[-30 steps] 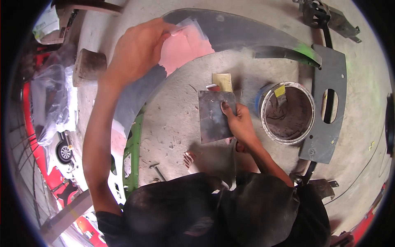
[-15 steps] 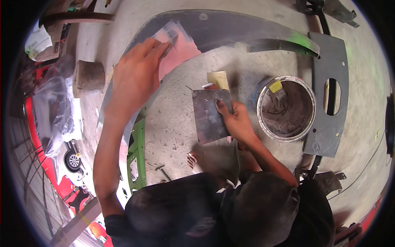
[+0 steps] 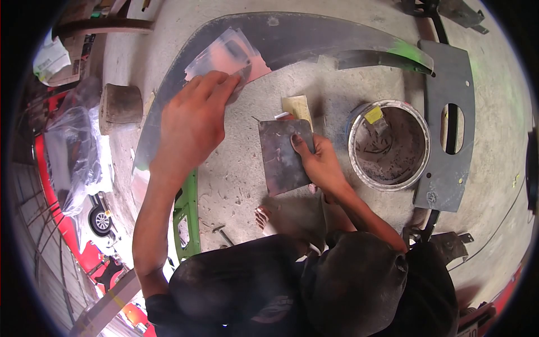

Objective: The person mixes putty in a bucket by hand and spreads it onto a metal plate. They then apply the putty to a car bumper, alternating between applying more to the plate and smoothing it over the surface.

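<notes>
My left hand (image 3: pixel 193 115) is closed over the edge of a grey curved car fender (image 3: pixel 314 33). Its fingertips pinch a thin dark putty spreader (image 3: pixel 241 74), mostly hidden by the hand. Beside it lies a patch of pink putty (image 3: pixel 220 58) with pale, streaked smears on the panel. My right hand (image 3: pixel 323 163) grips a dark, square mixing plate (image 3: pixel 282 154), with the thumb on top and the fingers underneath. Behind the plate, a yellowish piece of card or paper (image 3: pixel 297 105) shows on the floor.
An open round tin (image 3: pixel 355 143) with grey residue inside and a yellow-handled tool (image 3: pixel 373 116) stands to the right. Beyond it is a grey slotted panel (image 3: pixel 443 185). A brown block (image 3: pixel 122 104), a green metal frame (image 3: pixel 192 219) and crumpled plastic sheeting (image 3: pixel 70 146) are at the left.
My left hand has moved slightly down and right with the spreader, toward the fender's inner edge. More of the pink patch shows above it. The right hand and plate have barely moved.
</notes>
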`<state>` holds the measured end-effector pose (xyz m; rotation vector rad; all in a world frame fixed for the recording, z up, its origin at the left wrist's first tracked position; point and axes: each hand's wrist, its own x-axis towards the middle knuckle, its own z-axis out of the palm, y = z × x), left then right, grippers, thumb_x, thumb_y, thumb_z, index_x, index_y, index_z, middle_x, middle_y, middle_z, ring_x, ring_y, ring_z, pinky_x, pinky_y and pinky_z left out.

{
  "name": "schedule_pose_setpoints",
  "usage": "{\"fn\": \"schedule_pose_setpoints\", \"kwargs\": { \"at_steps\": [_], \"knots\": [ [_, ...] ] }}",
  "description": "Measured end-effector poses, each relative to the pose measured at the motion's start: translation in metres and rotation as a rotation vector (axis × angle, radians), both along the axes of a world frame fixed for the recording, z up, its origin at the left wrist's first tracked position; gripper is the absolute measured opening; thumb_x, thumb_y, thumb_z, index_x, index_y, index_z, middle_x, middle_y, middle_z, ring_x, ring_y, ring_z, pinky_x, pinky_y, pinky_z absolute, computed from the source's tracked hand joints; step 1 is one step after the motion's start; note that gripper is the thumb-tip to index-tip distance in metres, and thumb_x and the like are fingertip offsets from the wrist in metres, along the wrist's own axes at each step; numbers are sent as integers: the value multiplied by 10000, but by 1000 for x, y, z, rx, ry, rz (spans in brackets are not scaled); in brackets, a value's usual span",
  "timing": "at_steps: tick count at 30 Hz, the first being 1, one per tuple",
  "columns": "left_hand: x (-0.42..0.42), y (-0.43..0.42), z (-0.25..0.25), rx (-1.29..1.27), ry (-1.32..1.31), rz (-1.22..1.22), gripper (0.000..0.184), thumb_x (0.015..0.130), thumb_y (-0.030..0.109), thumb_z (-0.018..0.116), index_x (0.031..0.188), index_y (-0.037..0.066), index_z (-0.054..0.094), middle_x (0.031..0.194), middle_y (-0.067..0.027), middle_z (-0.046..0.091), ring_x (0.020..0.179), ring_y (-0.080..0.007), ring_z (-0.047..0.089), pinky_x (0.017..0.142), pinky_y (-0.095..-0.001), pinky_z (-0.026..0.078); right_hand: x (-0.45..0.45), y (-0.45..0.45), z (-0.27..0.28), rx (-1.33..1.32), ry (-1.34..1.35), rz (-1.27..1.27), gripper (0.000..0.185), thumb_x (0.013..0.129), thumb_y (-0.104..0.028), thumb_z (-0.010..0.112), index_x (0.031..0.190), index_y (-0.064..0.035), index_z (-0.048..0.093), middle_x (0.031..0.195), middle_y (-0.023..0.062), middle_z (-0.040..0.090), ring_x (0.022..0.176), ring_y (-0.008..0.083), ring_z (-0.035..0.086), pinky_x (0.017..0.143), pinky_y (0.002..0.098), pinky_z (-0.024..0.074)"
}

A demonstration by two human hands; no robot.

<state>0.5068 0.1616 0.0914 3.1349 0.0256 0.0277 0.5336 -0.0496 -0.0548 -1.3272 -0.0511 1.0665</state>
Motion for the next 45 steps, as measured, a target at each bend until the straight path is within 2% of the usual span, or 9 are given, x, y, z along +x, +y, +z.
{"fn": "schedule_pose_setpoints", "kwargs": {
  "at_steps": [7, 11, 15, 16, 20, 26, 32, 36, 45],
  "knots": [
    [-12, -16, -2, 0, 19, -2, 415, 767, -33, 651, 1170, 59, 688, 1118, -64, 665, 910, -277, 668, 782, -388, 556, 1, -2, 5, -40, -38, -2, 268, 1038, -232, 568, 977, 10, 667, 711, -12, 601, 650, 61, 496, 594, 288, 422],
    [-64, -72, -35, -179, 319, -153, 309, 864, 77, 633, 1167, 63, 692, 968, -80, 701, 861, -287, 678, 747, -356, 556, -6, -1, -27, -154, -174, 42, 270, 1023, -216, 572, 942, 21, 673, 681, 14, 601, 637, 78, 509, 586, 304, 428],
    [-78, -43, -7, -773, 160, 243, 239, 924, 73, 644, 1154, 38, 695, 928, -62, 717, 853, -176, 676, 755, -294, 528, -17, -22, -88, -261, -130, 25, 278, 1006, -204, 574, 887, 30, 666, 662, 42, 607, 619, 101, 527, 580, 320, 434],
    [-89, -35, -2, -946, 175, 380, 233, 929, 65, 643, 1153, 28, 694, 923, -52, 713, 843, -140, 660, 743, -284, 518, -15, -26, -83, -196, -139, 51, 345, 1039, -305, 584, 877, -7, 644, 708, -48, 545, 652, 41, 442, 567, 274, 376],
    [-116, -37, 3, -1317, 16, 708, 202, 998, 101, 605, 1141, -12, 694, 879, 3, 676, 832, -60, 570, 734, -243, 475, -16, -19, -72, -147, -161, 0, 376, 1030, -340, 573, 946, 15, 660, 710, 27, 606, 661, 86, 520, 612, 307, 442],
    [-161, -39, -30, -1275, -377, 890, 289, 1006, 195, 636, 1167, -40, 680, 1000, -32, 715, 937, -94, 621, 815, -245, 485, -3, -2, 5, 26, -14, -97, 403, 1032, -403, 582, 1030, -7, 657, 825, -7, 631, 738, 68, 527, 666, 264, 448],
    [-155, -71, -28, -749, -633, 521, 304, 976, 146, 647, 1191, -67, 675, 1044, -147, 718, 899, -179, 677, 793, -272, 522, -11, 7, 48, 134, 1, -151, 390, 1029, -404, 589, 1053, -21, 657, 887, -6, 652, 754, 62, 540, 685, 246, 458],
    [-158, -85, -32, -630, -577, 242, 517, 776, -76, 709, 1285, 2, 665, 1139, -200, 679, 966, -285, 688, 840, -314, 575, -19, 17, 56, 219, 7, -217, 292, 1033, -316, 601, 1023, -27, 639, 899, 11, 654, 767, 62, 576, 691, 248, 494],
    [-177, -101, -49, -545, -531, 99, 608, 706, -89, 751, 1295, 15, 640, 1273, -224, 570, 1039, -351, 626, 805, -365, 605, -25, 16, 60, 326, 109, -189, 353, 1036, -362, 593, 984, -23, 678, 870, -7, 654, 753, 58, 543, 678, 248, 459]
  ]
}}
